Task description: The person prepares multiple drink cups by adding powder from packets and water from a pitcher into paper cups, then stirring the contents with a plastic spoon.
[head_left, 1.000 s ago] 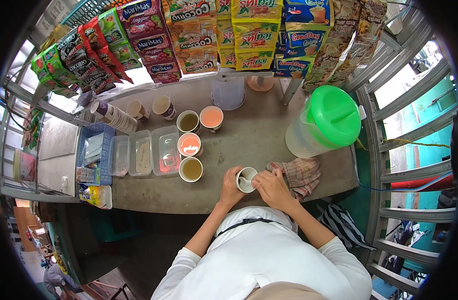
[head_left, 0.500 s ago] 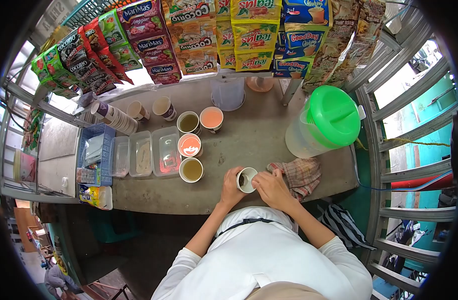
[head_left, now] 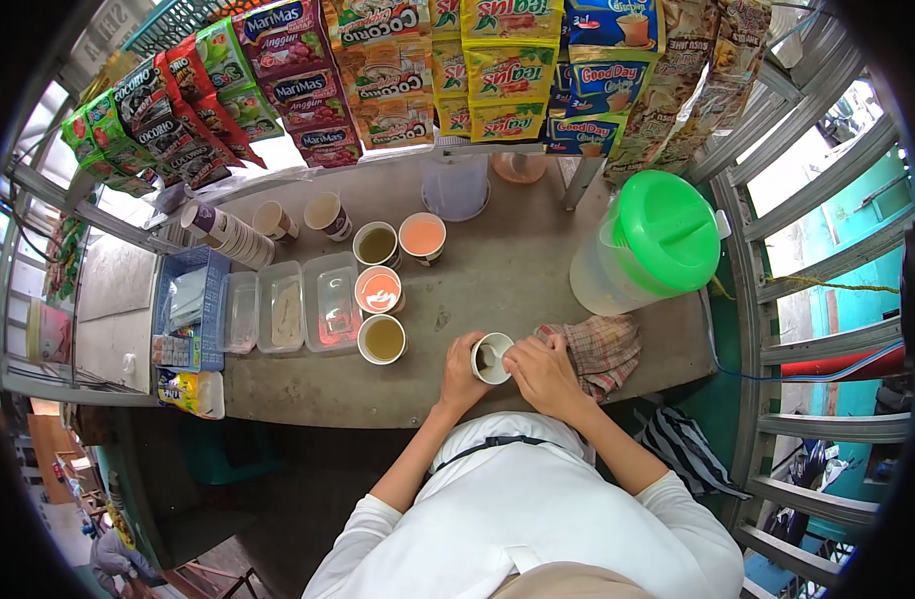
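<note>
My left hand (head_left: 464, 371) is wrapped round the side of a white paper cup (head_left: 491, 371) near the front edge of the counter. The cup tips slightly toward me, with a small greyish-brown patch inside. At its right rim, my right hand (head_left: 539, 375) has its fingers pinched together; what they hold, if anything, is hidden. A checked cloth (head_left: 607, 357) lies crumpled just beyond the right hand. Left of the hands stand a cup of yellow-brown drink (head_left: 385, 339) and a cup of pink drink (head_left: 379, 291).
A pitcher with a green lid (head_left: 667, 235) stands at the right. Further left are clear plastic containers (head_left: 281, 309), a blue basket (head_left: 203, 275) and stacked paper cups (head_left: 233, 240). Drink sachets (head_left: 507, 70) hang along the top. Metal bars (head_left: 827, 339) close the right side.
The dark patch inside the held cup now looks paler and smaller. My right fingers have shifted very slightly at the rim; the left hand stays round the cup.
</note>
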Demonstrator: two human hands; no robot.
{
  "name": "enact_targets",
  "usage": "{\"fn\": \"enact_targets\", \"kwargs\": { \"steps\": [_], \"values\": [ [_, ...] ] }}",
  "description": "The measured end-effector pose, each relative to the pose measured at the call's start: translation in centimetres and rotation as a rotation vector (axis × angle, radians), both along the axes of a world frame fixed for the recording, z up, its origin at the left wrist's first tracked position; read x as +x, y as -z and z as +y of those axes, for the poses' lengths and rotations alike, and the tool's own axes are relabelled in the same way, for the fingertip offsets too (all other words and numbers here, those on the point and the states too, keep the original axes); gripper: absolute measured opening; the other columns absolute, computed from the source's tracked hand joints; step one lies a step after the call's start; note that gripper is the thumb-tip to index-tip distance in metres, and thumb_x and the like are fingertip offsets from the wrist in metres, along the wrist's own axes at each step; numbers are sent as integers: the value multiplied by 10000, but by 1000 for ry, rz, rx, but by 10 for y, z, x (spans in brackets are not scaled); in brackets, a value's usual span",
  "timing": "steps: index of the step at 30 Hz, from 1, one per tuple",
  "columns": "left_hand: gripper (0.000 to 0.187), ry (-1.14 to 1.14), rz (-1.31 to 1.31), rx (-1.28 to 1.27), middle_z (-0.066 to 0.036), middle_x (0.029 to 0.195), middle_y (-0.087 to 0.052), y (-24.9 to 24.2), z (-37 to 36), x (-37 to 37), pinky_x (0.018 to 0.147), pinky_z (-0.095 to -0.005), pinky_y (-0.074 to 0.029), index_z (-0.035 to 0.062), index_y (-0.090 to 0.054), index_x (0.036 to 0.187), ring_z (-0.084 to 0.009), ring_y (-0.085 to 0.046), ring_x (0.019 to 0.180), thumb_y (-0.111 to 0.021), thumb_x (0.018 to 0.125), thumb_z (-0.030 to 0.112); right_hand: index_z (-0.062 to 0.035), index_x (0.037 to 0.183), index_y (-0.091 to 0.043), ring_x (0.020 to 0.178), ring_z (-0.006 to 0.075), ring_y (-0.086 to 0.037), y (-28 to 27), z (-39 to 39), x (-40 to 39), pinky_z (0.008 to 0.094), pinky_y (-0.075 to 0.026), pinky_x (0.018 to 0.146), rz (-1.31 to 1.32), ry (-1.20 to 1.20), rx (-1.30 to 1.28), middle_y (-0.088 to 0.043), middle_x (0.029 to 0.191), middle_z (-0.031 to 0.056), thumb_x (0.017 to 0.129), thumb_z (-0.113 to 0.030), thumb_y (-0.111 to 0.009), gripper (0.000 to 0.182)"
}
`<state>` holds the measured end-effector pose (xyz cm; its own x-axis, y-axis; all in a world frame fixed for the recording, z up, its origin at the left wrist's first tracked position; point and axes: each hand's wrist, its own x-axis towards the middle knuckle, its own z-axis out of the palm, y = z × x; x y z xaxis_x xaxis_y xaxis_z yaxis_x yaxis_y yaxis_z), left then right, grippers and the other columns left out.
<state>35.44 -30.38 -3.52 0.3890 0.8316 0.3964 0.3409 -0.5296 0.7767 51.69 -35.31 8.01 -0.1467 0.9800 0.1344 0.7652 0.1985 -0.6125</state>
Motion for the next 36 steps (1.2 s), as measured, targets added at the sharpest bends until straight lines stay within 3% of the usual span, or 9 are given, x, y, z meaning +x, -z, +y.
{"fn": "enact_targets", "kwargs": {
  "steps": [9,18,27,30,36],
  "values": [
    [794,-21,2,-45,-143,1116,-593,1,0,0,853,-389,-501,39,-447,1220,-329,-605,1014,-888,567,142,-88,902,-592,846,197,-536,2,0,4,383,-299,746,-13,-53,-3,-569,838,42,918,-177,-531,110],
    [818,27,-26,-332,-146,1131,-576,-1,10,-9,877,-401,-489,41,-461,1218,-340,-586,1039,-901,545,189,-95,914,-621,855,183,-532,5,0,4,371,-312,747,-45,-82,61,-561,855,27,921,-189,-540,124],
    [785,24,-28,-350,-153,1129,-584,-2,8,-6,894,-409,-480,42,-479,1198,-343,-580,1046,-896,548,184,-90,901,-610,834,194,-529,2,0,5,372,-310,741,-57,-47,31,-563,821,41,931,-190,-523,135],
    [837,25,26,-208,-132,1081,-624,-2,10,-7,836,-374,-517,68,-439,1231,-302,-638,986,-901,537,140,-89,904,-607,834,202,-526,1,1,3,377,-310,746,-77,-23,44,-567,823,46,939,-193,-516,143],
    [801,3,-57,-286,-152,1137,-584,6,6,-5,902,-417,-473,38,-476,1201,-346,-574,1060,-897,532,167,-85,914,-608,848,211,-524,2,1,4,380,-314,764,-50,-38,39,-566,841,51,945,-193,-510,149]
  ]
}}
